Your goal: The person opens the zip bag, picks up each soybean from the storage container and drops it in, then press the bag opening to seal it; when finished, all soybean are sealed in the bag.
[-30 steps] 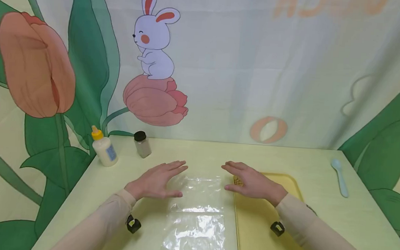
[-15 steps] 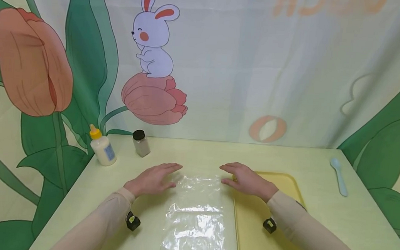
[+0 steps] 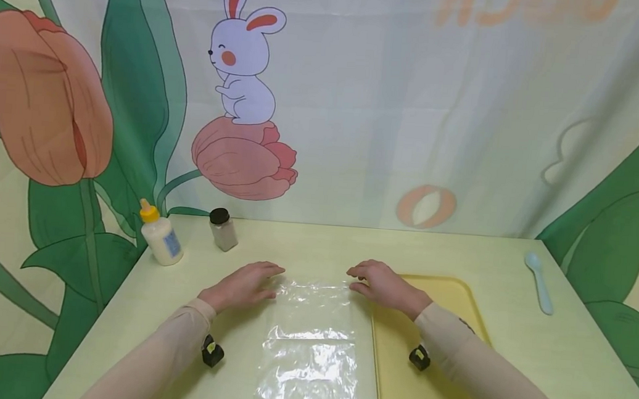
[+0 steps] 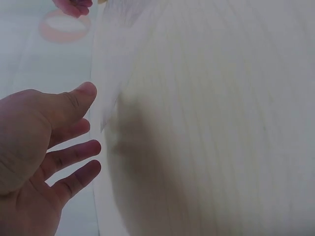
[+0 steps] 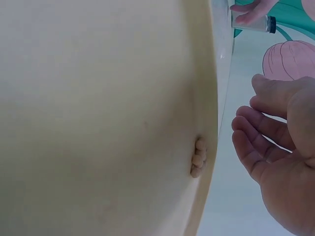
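Observation:
A clear plastic bag (image 3: 310, 372) lies flat on the table in the middle of the head view, shiny with creases. My left hand (image 3: 241, 287) hovers beside its far left corner, and in the left wrist view the thumb and fingers (image 4: 81, 152) are spread apart with nothing between them. Across from it, my right hand (image 3: 383, 285) is at the bag's far right corner, over the edge of the yellow tray (image 3: 401, 378). Its fingers (image 5: 246, 152) bend loosely and hold nothing. Several small tan balls (image 5: 198, 160) sit against the tray's rim, hidden by the right hand in the head view.
At the back left stand a white squeeze bottle (image 3: 162, 241) with a yellow cap and a small jar (image 3: 225, 233) with a black lid. A pale blue spoon (image 3: 539, 283) lies at the far right. A printed cloth (image 3: 348, 102) hangs behind the table.
My right hand has moved left, off the tan balls' corner toward the bag. The left hand has shifted slightly left, and its fingers have drawn closer together.

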{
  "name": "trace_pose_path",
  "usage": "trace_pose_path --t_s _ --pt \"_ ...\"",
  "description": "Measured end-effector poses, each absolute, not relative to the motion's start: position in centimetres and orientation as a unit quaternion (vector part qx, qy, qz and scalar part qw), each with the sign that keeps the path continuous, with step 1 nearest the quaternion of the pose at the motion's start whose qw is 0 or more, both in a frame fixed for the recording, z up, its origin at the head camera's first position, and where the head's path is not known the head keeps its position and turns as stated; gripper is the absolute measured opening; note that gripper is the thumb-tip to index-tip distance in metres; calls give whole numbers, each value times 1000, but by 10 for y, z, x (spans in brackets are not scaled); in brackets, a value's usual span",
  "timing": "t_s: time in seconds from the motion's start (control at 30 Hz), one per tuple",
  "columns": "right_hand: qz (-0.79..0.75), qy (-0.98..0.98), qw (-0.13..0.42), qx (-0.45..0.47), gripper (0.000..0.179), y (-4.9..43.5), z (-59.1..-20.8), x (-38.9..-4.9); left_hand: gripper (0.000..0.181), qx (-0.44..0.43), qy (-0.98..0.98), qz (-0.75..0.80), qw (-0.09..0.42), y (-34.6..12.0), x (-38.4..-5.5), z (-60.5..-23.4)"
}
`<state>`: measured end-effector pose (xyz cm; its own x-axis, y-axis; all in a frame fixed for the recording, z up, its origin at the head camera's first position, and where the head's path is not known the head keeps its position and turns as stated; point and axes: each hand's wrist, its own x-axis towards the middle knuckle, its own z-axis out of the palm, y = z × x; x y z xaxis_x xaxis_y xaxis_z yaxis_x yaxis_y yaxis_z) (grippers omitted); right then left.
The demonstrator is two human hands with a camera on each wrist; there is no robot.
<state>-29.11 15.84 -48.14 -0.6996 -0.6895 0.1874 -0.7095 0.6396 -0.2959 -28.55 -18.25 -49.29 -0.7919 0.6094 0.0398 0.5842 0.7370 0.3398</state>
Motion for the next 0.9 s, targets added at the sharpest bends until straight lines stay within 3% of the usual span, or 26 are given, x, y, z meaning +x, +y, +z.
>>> trace_pose_path --t_s 0.3,0.67,0.9 --pt "176 -908 6 381 29 153 -488 -299 54 324 929 175 31 -182 -295 -500" --pt "153 -914 12 376 23 145 -494 -302 45 311 928 193 65 -177 -300 -503" --pt "145 -921 13 361 3 139 -496 -303 40 311 929 190 69 -173 -305 -506"
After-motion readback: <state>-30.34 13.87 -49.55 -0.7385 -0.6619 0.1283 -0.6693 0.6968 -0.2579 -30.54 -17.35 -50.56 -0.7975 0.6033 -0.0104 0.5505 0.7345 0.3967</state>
